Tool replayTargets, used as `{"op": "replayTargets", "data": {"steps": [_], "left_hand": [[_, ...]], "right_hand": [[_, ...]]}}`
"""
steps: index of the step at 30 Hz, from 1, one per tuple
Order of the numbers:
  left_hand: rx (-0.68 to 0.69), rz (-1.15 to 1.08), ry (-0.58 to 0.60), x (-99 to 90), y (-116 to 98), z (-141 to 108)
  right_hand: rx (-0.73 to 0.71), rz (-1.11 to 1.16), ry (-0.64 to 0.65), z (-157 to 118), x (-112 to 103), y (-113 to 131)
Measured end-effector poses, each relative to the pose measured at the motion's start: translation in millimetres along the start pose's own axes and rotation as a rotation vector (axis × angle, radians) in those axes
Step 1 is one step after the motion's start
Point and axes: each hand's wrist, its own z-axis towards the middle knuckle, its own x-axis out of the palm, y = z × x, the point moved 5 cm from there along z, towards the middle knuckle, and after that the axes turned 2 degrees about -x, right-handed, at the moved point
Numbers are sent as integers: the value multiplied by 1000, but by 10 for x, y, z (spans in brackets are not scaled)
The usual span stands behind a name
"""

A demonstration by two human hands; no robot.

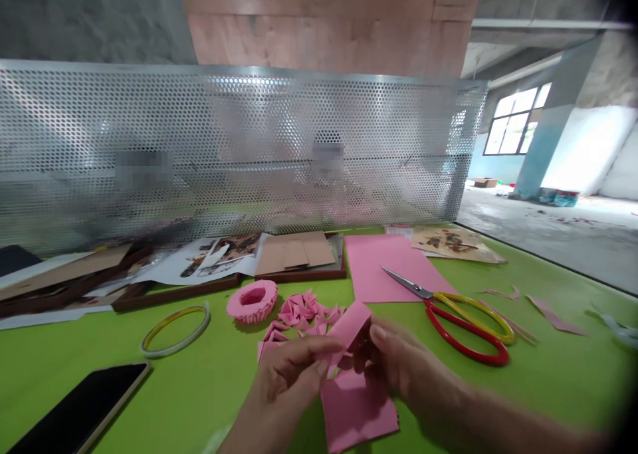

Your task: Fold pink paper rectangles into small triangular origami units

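Note:
A small folded strip of pink paper (355,322) is held up between both hands over the table. My left hand (294,381) pinches its lower left end between thumb and fingers. On the other end, the fingers of my right hand (393,357) close around the paper's edge. Beneath the hands lies a stack of pink paper rectangles (359,414). Several folded pink paper triangles (302,310) are heaped just beyond my left hand. Beside them sits a pink ring of interlocked folded paper (252,302).
Scissors (448,311) with red and yellow handles lie partly on a large pink sheet (393,264). At left are a phone (82,411) and a tape roll (175,331). Frames with papers (299,254) line the perforated metal screen (249,141). Pink scraps (555,314) lie right.

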Motion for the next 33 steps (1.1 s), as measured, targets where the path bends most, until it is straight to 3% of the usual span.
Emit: {"op": "replayTargets", "data": {"steps": [4,7,9,13,17,21,27,33], "left_hand": [[15,108,-14,91,-34,-87],[3,56,10,112,-25,-100],[34,31,-35,67,-26,-74],[47,223,-138,-24,-17,-7],[20,347,-33,36,26,19],[-37,265,-14,37,122,33],[-155,94,-25,-37,233,78],[-154,62,-30,-45,230,78]], "right_hand": [[-38,84,-64,88,-70,-134],[-99,113,-73,130,-101,-129],[-108,97,-87,121,-99,-81],[-86,-83,-101,65,-54,9],[-163,-306,-106,50,-26,36],[-178,-289,-72,59,-12,35],[35,-193,-58,14,-10,-9],[-3,-220,-35,17,-18,-32]]}}
